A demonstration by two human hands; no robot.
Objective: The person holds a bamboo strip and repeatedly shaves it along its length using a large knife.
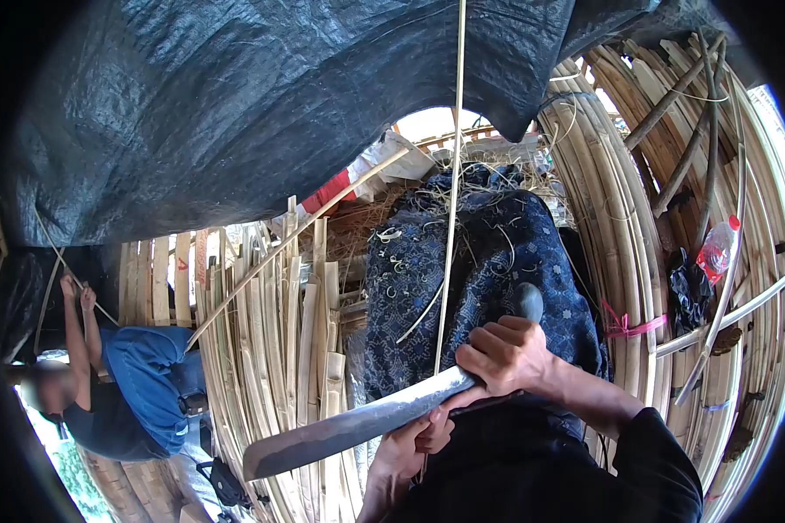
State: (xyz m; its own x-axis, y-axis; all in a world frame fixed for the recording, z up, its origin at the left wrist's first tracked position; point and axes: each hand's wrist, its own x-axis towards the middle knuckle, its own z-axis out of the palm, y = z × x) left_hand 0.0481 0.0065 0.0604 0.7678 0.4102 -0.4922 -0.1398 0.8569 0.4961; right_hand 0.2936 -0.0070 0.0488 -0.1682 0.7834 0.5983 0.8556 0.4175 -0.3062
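Co-worker [118,427] far left, arms stretched out. Next, bamboo slats [310,336], with the big knife [349,425] tip in front of them. Left hand [412,447] sits just under the blade, closed on a thin strip [454,157] (blade hides part of that grip). Strip runs away from the hand, above patterned cloth [532,231]. Right hand [508,356] clenched round the knife handle. Bamboo bundle [602,218] with pink tie [632,324] beyond, then plastic bottle [717,253].

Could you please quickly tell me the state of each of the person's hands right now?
Left hand: closed, apparently around the thin strip.
Right hand: closed, holding the large knife.
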